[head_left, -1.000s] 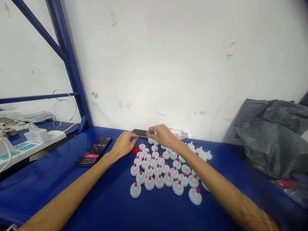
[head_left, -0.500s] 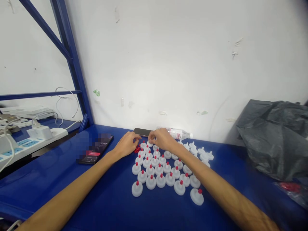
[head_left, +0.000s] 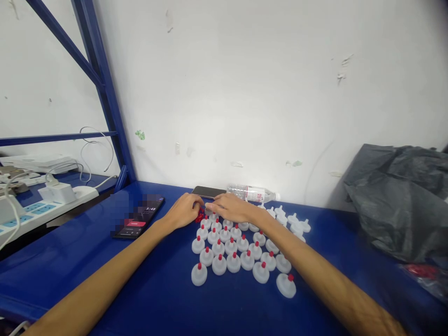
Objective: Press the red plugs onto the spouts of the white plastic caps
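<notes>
**Both hands close together at rear of white disc group; grip not verifiable**

The left hand [head_left: 182, 211] is at the rear left edge of the group, palm down, fingers curled and fingertips beside a small pile of red caps [head_left: 199, 217]. The right hand [head_left: 231, 207] extends over the rearmost discs, fingertips pointing towards the left hand. The fingertips of the two hands are close; contact between them cannot be confirmed. Whether either hand grips a disc or a cap cannot be told.

The white discs [head_left: 199, 275] are spread over the blue desk [head_left: 150, 289], mainly in front of and below the right hand and forearm. Most of those in front carry a red tip on a short central stem. Uncapped white pieces [head_left: 305, 226] are bunched beyond the right forearm, some tilted.

Directly behind the hands lies a dark phone [head_left: 209, 192], with a clear bottle [head_left: 255, 193] on its side behind the right hand. A phone with a lit screen [head_left: 142, 218] lies left of the left hand. A grey plastic bag [head_left: 402, 196] is well apart, to the right of the right hand.
</notes>
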The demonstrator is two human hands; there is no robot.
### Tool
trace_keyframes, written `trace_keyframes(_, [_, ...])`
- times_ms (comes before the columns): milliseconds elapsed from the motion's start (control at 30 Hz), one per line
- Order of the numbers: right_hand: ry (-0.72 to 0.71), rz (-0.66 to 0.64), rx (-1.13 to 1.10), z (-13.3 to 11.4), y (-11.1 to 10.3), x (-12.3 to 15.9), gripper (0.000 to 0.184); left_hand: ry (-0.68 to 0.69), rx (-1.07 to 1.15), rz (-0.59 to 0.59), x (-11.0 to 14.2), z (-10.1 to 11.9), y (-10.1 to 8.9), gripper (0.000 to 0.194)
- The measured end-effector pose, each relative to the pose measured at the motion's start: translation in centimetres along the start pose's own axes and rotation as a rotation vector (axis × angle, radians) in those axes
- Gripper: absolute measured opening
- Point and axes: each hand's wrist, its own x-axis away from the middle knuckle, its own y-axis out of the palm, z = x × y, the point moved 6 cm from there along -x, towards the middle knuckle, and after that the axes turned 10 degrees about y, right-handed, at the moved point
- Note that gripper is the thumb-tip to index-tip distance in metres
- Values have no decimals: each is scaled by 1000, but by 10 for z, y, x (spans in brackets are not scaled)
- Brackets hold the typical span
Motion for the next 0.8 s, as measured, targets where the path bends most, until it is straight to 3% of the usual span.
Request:
trace_keyframes(200, [-62,126,-74,-4,-11,-1,14,16,104,169,0,14,-25,33])
trace_keyframes(367, [-96,147,-98,-12,-18,3,27,87,159,194,3,41,-32,27])
trace_keyframes(600, [-210,126,17,-27,-22,2,29,74,230,236,5,49,-30,30])
trace_keyframes(700, [-196,195,162,-11,-31,2,21,11,421,359,6,47,-38,35])
trace_keyframes(800, [-73,282,207,21,-51,6,15,-50,472,487,10,39,-48,39])
